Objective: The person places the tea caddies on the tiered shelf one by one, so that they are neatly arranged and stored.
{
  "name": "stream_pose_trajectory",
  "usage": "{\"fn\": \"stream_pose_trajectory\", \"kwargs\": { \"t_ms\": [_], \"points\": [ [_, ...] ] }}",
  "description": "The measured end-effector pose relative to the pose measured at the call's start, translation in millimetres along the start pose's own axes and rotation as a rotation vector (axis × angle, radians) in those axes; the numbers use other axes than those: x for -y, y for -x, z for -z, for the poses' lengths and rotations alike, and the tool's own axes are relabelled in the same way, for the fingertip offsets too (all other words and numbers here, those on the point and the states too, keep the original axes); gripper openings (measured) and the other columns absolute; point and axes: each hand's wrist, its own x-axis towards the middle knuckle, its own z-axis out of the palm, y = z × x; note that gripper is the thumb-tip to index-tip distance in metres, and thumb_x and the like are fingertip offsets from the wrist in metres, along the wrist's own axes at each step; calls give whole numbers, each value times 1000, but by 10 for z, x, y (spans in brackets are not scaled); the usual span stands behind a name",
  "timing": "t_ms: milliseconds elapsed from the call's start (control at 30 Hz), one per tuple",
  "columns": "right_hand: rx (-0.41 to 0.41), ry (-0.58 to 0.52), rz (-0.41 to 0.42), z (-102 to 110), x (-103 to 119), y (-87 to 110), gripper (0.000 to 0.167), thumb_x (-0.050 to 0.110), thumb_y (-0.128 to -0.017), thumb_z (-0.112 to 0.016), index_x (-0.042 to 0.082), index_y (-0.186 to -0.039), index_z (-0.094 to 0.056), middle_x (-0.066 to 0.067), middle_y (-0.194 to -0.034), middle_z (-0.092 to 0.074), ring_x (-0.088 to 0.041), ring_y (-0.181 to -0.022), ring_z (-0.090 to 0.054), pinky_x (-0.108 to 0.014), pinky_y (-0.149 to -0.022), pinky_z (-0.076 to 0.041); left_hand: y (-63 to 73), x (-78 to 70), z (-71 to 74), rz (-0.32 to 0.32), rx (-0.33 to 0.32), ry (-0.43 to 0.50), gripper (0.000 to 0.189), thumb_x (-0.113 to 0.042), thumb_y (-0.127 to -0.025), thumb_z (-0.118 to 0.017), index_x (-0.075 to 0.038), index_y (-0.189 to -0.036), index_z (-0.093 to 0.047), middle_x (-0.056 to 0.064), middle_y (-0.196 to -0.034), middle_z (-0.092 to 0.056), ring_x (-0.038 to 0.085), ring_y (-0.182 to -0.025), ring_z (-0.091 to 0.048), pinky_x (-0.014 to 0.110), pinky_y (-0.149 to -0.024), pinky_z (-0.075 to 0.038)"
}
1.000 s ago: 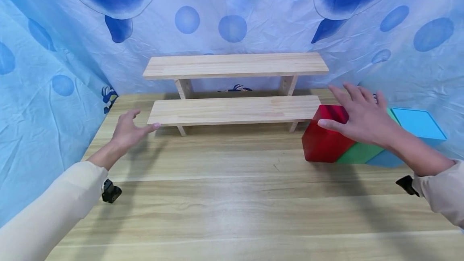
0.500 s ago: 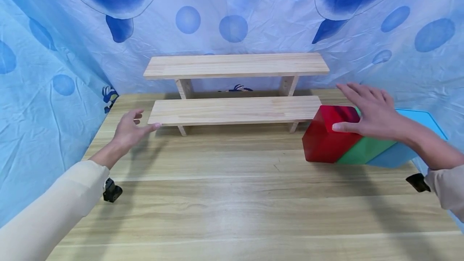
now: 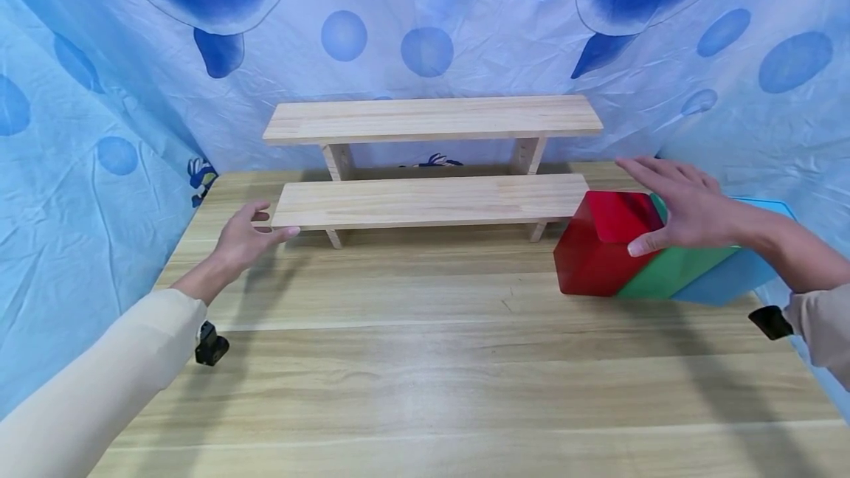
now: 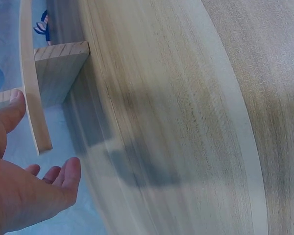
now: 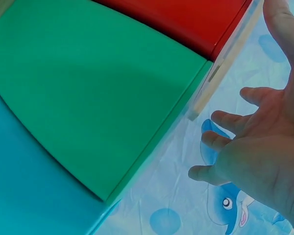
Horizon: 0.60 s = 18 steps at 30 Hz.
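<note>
My left hand (image 3: 242, 242) hovers by the left end of a two-tier wooden shelf's lower board (image 3: 432, 201). Its thumb and fingers are spread around that end, holding nothing; whether the thumb touches the wood I cannot tell. On the right, my right hand (image 3: 697, 209) is held with fingers extended above a row of boxes. A red box (image 3: 594, 260) stands nearest the shelf, then a green box (image 3: 671, 271), then a blue box (image 3: 724, 282), partly hidden by the arm. In the right wrist view a gap shows between the hand (image 5: 264, 137) and the green box (image 5: 103, 98).
The shelf's upper board (image 3: 432, 120) lies behind and above the lower one. A light wood-grain table (image 3: 412, 360) stretches out in front. Blue sheeting (image 3: 505, 35) printed with whales and dots encloses the back and sides. Small black devices sit at both wrists.
My right hand has moved right, from over the red box toward the green and blue ones, uncovering more of the red top. My left hand has shifted slightly right.
</note>
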Motion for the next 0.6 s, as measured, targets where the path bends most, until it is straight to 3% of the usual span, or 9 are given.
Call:
{"fn": "stream_pose_trajectory", "kwargs": {
  "t_ms": [333, 600],
  "points": [
    [8, 21, 7, -38, -34, -29, 124, 33, -56, -92, 6, -152, -18, -29, -150, -17, -51, -131, -16, -72, -93, -19, -46, 5, -39, 2, -3, -5, 98, -47, -85, -69, 0, -152, -16, 33, -146, -29, 47, -131, -35, 57, -99, -39],
    [11, 37, 11, -99, -54, -49, 119, 33, -54, -94, 9, -149, -26, -27, -147, -22, -49, -130, -18, -69, -90, -25, -76, 10, -81, 8, -2, 17, 95, -46, -86, -69, 0, -152, -17, 33, -147, -28, 47, -132, -34, 57, -99, -39]
  ]
}}
